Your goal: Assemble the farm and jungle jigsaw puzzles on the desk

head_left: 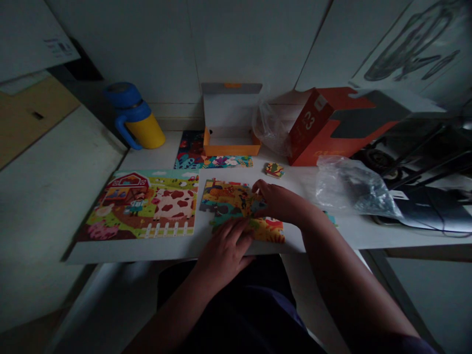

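Observation:
A partly joined jigsaw puzzle (230,199) with yellow, orange and teal pictures lies on the white table in front of me. My left hand (226,246) rests on its lower left edge, fingers stretched out and lying flat. My right hand (278,200) is over its right side, the fingers bent around a puzzle piece (259,202) that they partly cover. Red and orange pieces (273,231) make up the lower right corner. Behind the right hand is a small stack of loose puzzle pieces (274,170).
A farm puzzle with a cow (173,204) lies at left. Behind are a dark flowery picture sheet (186,152), an open orange box (231,149) and a blue-yellow flask (145,130). To the right stand a red carton (313,128) and clear plastic bags (342,184).

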Demonstrator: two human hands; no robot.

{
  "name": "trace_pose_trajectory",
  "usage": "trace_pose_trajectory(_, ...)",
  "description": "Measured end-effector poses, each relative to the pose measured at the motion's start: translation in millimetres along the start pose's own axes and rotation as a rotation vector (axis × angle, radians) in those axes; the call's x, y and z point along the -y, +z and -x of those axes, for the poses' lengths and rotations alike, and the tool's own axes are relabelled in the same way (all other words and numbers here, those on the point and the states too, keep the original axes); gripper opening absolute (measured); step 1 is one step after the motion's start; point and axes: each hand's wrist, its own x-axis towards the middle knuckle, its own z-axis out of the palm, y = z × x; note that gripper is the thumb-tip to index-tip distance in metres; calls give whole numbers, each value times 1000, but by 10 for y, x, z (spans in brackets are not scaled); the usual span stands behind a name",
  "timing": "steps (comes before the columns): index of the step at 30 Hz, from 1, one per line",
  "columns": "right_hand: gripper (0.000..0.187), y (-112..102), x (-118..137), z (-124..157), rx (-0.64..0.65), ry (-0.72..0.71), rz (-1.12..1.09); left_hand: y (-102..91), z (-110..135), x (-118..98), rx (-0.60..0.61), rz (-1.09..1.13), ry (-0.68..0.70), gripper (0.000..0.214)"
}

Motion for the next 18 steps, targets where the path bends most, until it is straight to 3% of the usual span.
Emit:
trace_pose_trajectory(4, 34, -48, -34, 45, 36, -86, -30, 4, -2, -8, -3, -5, 1, 61)
trace_pose_trajectory(9, 18, -41, -177, 104, -80, -8, -240, 10, -9, -19, -16, -3, 11, 60)
trace_pose_trajectory(13, 22, 60, -323, 191, -205, 165, -482, 17, -15, -30, -6, -5, 0, 62)
trace_pose_trajectory(18, 26, 203, -441, 397, -224, 295, -832, 29, -40, -71, 5, -37, -10, 65)
